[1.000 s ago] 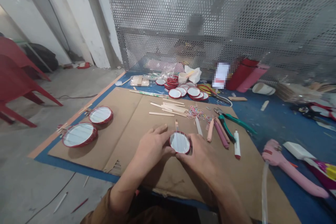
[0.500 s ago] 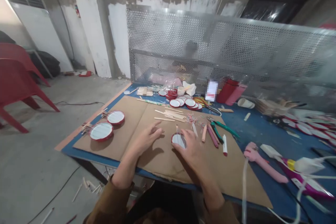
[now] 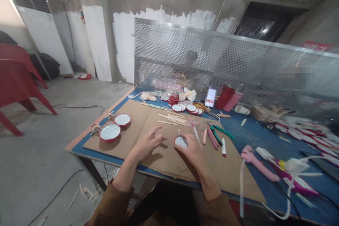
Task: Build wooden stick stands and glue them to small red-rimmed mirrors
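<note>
On the cardboard sheet (image 3: 164, 166), my right hand (image 3: 192, 150) curls its thumb and fingers round the edge of a small round red-rimmed disc (image 3: 180, 142) with a whitish face. A thin wooden stick (image 3: 179, 131) juts from its far side. My left hand (image 3: 149, 143) is raised just left of the disc, apart from it, its fingers loosely stretched and nothing visible in them. Two larger red-rimmed discs (image 3: 110, 132) with sticks attached lie at the left. Beyond my hands are flat wooden sticks (image 3: 172, 117) and a scatter of small coloured pieces (image 3: 194, 123).
Right of my hand lie pliers with green handles (image 3: 225, 132), crayon-like sticks (image 3: 212, 138) and a white marker (image 3: 224, 147). Further right are a pink glue gun (image 3: 259, 164) and a power strip (image 3: 299, 182) with cables. Red-rimmed discs (image 3: 190, 108) pile up behind, before a perforated metal screen (image 3: 169, 46).
The camera view has tilted up and shifted slightly. My left hand's fingers have shifted a little and point more to the right. My right hand stays on the small disc.
</note>
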Demonstrator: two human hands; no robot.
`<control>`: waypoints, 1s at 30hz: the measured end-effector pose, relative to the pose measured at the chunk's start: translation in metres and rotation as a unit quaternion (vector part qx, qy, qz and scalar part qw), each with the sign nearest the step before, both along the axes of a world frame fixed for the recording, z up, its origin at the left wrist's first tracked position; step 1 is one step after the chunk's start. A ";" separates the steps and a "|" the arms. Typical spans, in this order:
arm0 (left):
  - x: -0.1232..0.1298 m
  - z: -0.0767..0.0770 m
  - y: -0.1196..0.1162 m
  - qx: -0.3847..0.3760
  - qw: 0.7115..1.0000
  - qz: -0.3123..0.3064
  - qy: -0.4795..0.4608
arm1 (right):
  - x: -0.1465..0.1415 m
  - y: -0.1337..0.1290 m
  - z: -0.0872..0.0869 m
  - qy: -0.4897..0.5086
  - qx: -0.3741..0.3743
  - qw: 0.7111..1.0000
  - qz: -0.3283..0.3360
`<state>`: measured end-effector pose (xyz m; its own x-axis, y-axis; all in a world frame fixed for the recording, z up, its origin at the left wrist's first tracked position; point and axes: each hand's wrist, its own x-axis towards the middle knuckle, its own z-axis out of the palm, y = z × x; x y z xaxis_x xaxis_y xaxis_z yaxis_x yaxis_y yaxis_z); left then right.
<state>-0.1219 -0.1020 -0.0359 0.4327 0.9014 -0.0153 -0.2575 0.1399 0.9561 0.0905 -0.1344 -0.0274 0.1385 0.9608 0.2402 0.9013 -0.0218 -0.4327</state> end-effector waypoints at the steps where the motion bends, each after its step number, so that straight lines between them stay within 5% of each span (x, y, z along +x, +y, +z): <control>1: 0.000 0.001 -0.001 -0.005 1.000 0.002 -0.007 | 0.000 0.000 0.000 0.005 0.002 1.000 0.001; 6: 0.004 -0.003 -0.003 -0.015 0.996 0.064 -0.060 | 0.005 0.006 -0.007 0.074 0.036 0.996 0.015; 10: 0.004 -0.015 -0.003 0.040 0.986 0.146 -0.068 | 0.009 0.003 -0.005 0.277 0.144 0.946 -0.091; 13: 0.003 -0.020 -0.004 0.064 0.980 0.174 -0.076 | -0.007 -0.013 0.006 0.296 0.200 0.925 -0.127; 18: 0.002 -0.012 -0.007 0.099 0.982 0.162 -0.024 | -0.077 -0.039 0.018 0.298 0.115 0.939 0.124; 20: 0.002 -0.008 -0.008 0.112 0.983 0.147 -0.006 | -0.097 -0.038 0.016 0.320 0.063 0.930 0.171; 26: -0.002 -0.005 -0.017 0.067 0.989 0.132 0.027 | -0.076 -0.017 0.027 0.527 0.112 0.842 -0.010; 30: -0.001 -0.007 -0.018 0.075 0.988 0.096 0.096 | -0.067 -0.028 0.046 0.374 0.113 0.915 0.101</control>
